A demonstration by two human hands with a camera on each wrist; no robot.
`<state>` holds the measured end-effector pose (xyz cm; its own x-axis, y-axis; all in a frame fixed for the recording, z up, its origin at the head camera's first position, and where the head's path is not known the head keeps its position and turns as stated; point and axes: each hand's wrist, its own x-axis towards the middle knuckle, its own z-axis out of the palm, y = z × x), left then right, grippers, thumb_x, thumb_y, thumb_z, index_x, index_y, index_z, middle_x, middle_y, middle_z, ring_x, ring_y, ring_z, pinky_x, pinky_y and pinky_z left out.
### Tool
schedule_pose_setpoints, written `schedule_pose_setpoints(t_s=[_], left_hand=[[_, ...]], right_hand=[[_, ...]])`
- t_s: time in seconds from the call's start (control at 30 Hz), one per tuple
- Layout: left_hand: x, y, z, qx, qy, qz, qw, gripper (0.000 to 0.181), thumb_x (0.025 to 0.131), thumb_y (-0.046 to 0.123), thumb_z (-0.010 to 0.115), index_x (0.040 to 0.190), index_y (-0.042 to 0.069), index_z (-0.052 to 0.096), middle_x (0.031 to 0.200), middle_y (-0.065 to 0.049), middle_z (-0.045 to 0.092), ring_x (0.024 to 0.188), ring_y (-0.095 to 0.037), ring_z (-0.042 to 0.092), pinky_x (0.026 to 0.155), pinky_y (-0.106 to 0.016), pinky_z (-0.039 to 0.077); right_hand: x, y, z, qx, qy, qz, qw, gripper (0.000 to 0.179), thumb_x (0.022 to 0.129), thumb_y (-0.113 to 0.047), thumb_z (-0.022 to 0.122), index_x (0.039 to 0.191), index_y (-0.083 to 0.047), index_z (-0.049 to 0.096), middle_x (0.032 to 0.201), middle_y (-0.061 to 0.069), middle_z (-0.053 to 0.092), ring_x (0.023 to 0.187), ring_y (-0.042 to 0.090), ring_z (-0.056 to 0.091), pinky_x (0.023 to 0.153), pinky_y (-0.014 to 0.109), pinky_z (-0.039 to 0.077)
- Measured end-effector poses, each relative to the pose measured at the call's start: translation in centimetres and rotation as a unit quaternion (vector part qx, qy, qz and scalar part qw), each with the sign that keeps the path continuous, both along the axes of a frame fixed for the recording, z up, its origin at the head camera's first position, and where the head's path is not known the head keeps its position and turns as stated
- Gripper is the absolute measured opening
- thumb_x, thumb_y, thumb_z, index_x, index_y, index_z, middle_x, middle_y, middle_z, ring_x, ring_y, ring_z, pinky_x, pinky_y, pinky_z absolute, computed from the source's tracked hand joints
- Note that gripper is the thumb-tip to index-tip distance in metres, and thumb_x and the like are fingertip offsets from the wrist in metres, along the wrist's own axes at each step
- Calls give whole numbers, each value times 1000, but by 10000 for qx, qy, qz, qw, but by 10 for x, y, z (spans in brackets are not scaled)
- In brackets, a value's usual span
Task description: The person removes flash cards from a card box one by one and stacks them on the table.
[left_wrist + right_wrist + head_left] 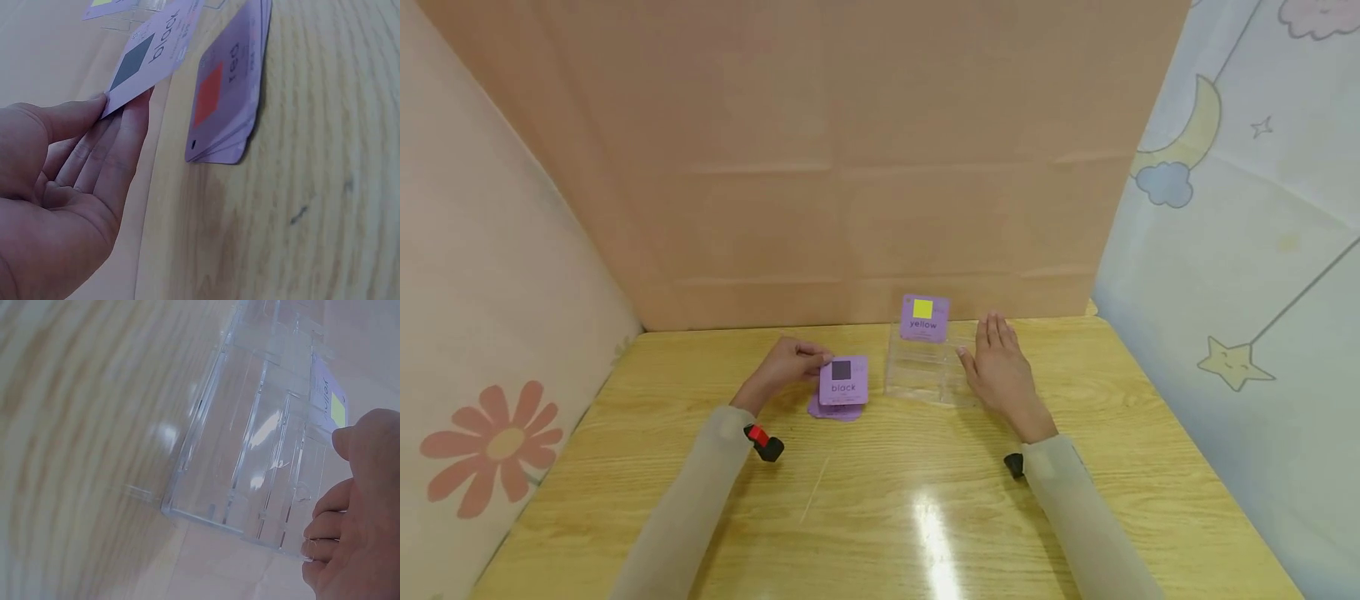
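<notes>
My left hand [782,368] pinches the left edge of a purple card [844,390] marked "black" between thumb and fingers. Just under that card lies a small stack of purple cards [829,412]; the left wrist view shows a "red" card [228,84] on top. To the right stands a clear plastic tiered rack [917,382] with several slots. A purple "yellow" card [925,331] stands upright in its back part. Beside the rack's right side my right hand [1003,375] has its fingers straight, holding nothing; whether it touches the rack I cannot tell.
Everything stands on a wood-grain table [865,517]. A tan sheet [850,208] rises behind the table. Patterned cloth walls [1285,275] flank it left and right. Small black devices [769,448] sit at both wrists.
</notes>
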<state>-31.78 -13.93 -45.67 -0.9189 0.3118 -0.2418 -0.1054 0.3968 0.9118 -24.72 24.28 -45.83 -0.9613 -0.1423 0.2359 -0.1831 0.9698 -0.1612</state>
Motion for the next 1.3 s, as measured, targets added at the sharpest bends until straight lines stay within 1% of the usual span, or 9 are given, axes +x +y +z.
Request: schedule_pose_setpoints(t_s=[0.13,0.33,0.53,0.7,0.9,1.13,1.3], left_hand=[[0,-2,-6,-51,-75,34,10000,30,103,19,69,125,0,75,124,-22,75,96,-19,77,89,-37,66],[1,-3,-11,-161,-36,58,9998,28,103,18,69,123,-1,76,123,-22,76,94,-17,77,86,-34,66],[3,-2,-16,-329,173,-143,9992,27,104,17,68,121,-1,77,123,-22,76,97,-20,77,85,-33,66],[5,0,-20,-617,314,-151,9975,24,104,18,68,118,1,78,120,-19,77,94,-19,76,83,-32,66],[8,2,-20,-855,507,-156,9949,22,103,19,69,114,4,80,116,-17,78,89,-18,76,79,-31,65],[9,5,-17,-1074,865,-246,9901,21,103,15,68,113,1,80,113,-19,78,88,-16,74,74,-29,64],[11,6,-17,-1235,1032,-293,9865,21,103,14,68,113,0,80,112,-19,78,88,-16,72,72,-26,62]], right_hand=[[0,0,0,8,101,37,9999,75,114,-42,36,158,18,25,167,39,20,160,52,19,132,61,17],[0,-1,-1,-9,145,36,9999,75,114,-42,36,157,18,26,167,38,20,160,51,20,132,61,18],[-1,-1,0,-8,176,36,9998,75,114,-42,36,157,18,26,167,38,20,160,51,20,132,60,18],[-1,-2,1,-6,116,44,9999,75,114,-42,35,157,18,25,167,38,20,160,51,19,132,60,17],[0,-2,3,43,137,38,9999,74,114,-42,36,157,18,26,167,38,22,160,50,20,133,59,18],[1,-2,3,13,93,9,10000,74,114,-41,36,158,18,25,168,37,19,160,50,18,133,60,17],[2,-1,3,-18,120,25,9999,74,114,-41,37,157,18,26,167,38,19,160,51,19,132,60,18]])
